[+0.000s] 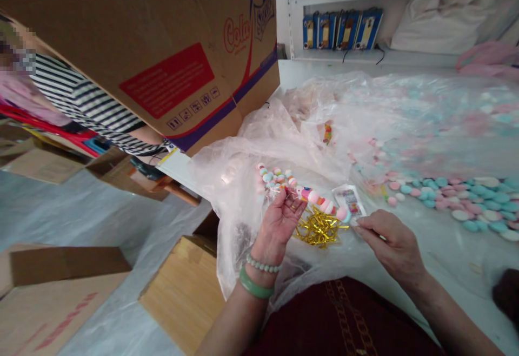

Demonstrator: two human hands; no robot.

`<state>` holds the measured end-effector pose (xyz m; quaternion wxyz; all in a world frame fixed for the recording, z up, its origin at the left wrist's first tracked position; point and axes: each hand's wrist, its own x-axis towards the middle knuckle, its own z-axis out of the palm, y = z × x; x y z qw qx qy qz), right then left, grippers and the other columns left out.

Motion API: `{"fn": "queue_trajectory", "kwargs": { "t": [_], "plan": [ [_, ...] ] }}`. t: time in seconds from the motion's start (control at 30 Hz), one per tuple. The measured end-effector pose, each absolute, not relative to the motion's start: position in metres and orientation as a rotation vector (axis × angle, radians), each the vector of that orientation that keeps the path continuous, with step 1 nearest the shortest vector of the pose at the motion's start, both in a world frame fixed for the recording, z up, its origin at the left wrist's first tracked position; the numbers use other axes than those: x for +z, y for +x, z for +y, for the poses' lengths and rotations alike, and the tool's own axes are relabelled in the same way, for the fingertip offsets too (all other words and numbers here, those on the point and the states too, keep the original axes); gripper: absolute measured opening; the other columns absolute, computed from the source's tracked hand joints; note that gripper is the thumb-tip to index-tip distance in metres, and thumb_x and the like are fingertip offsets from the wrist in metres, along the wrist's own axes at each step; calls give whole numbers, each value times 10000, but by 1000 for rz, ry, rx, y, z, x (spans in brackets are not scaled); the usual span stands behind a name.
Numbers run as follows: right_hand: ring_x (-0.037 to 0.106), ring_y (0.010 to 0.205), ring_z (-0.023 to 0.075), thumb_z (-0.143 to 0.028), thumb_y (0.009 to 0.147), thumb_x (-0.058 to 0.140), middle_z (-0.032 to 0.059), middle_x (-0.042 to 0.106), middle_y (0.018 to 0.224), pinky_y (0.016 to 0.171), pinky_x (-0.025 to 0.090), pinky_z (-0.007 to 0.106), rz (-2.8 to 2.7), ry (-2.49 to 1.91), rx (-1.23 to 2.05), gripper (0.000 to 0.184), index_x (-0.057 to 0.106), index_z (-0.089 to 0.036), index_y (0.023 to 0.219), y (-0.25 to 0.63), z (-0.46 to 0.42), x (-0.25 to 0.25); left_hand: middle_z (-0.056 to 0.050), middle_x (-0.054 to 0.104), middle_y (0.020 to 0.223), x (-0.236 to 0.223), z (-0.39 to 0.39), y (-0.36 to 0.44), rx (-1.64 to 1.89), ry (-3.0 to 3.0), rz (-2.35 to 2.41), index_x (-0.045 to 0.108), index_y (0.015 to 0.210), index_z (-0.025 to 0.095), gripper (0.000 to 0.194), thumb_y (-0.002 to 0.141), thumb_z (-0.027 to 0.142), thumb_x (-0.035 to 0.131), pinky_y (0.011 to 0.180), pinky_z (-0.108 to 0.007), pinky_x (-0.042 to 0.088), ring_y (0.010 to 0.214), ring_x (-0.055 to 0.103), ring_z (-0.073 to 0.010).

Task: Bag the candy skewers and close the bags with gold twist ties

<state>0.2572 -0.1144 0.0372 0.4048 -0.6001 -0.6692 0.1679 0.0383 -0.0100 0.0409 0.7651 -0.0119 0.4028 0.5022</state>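
My left hand (pixel 279 215) is turned palm up with the fingers half curled, and its fingertips hold the near end of a row of round pieces (pixel 326 205) in pink, white, orange and blue, which seems to be wrapped in clear film. My right hand (pixel 391 245) is narrowed to a pinch, thumb and forefinger together beside the row's other end; whether they grip the film there, I cannot tell. The row lies between my two hands, slanting down from my left fingertips towards my right ones.

Just below it, between my hands, sits a tangle of gold ties (pixel 320 229). A small printed packet (pixel 349 200) lies just beyond my right fingertips, and past the left ones is a cluster of similar rows (pixel 279 175) on the clear plastic sheet (pixel 243 161) over the desk (pixel 290 72). Loose pink, blue and white pieces (pixel 482 193) spread out beyond my right hand, to its right.

I judge that I am at the closing step: the pieces are lined up, and an end of the wrapping is being gathered. To me the next move calls for a firm left hold, so that nothing slides, while the right twists the film tight and takes one gold tie from the tangle.
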Motion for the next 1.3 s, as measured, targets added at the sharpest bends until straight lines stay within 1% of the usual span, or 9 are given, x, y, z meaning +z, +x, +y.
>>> {"fn": "queue_trajectory", "kwargs": {
  "t": [0.07,0.17,0.3,0.4,0.57,0.67,0.83,1.1,1.3],
  "plan": [
    [535,679,173,-238,860,593,20,623,652,675,381,313,-1754,-1498,291,156,688,-209,740,260,-115,33,-11,677,668,41,-9,41,1103,6,870,630,798,162,173,931,214,533,734,-329,564,622,655,-132],
    [531,684,172,-230,864,595,20,626,664,679,385,311,-1732,-1483,289,136,687,-209,766,262,-116,30,-19,691,714,41,-8,44,1125,101,861,635,830,158,134,920,186,541,729,-317,564,654,664,-134],
    [559,714,179,-270,844,606,21,633,712,677,421,298,-1539,-1502,583,117,688,-221,776,261,-115,29,-32,690,737,37,-3,43,1094,276,860,641,835,145,86,885,178,579,700,-320,567,665,666,-152],
    [571,728,181,-309,821,620,14,630,739,669,431,282,-1363,-1535,827,129,681,-220,751,261,-115,28,-24,681,747,31,2,40,1103,343,876,644,845,144,46,851,186,626,660,-287,552,643,647,-135],
    [534,699,167,-330,781,649,-2,610,716,633,398,268,-1208,-1595,993,137,697,-210,739,256,-111,22,-4,659,760,27,4,40,1197,420,901,634,805,152,117,781,229,719,646,-210,502,656,616,-99],
    [489,618,146,-351,773,654,-15,561,627,572,362,262,-1141,-1606,1104,161,702,-199,747,252,-108,17,-1,639,732,27,3,41,1189,482,913,637,764,150,150,757,259,741,592,-182,465,637,592,-91],
    [371,476,108,-397,808,618,-51,435,446,488,284,249,-976,-1582,1274,245,643,-181,695,245,-108,11,0,651,756,24,1,39,1232,493,855,650,794,164,130,749,247,739,637,-231,516,647,604,-110],
    [374,416,95,-417,764,653,-57,450,413,460,292,241,-906,-1477,1470,251,640,-173,705,238,-107,7,-19,645,735,23,-1,40,1131,481,961,640,778,143,119,784,238,711,643,-278,550,595,631,-127],
    [403,449,99,-357,753,649,-59,464,451,481,309,243,-1022,-1506,1368,190,631,-184,677,238,-106,5,6,644,745,17,6,41,1200,335,902,636,794,161,56,787,174,690,685,-263,546,613,617,-98]
  ]
}}
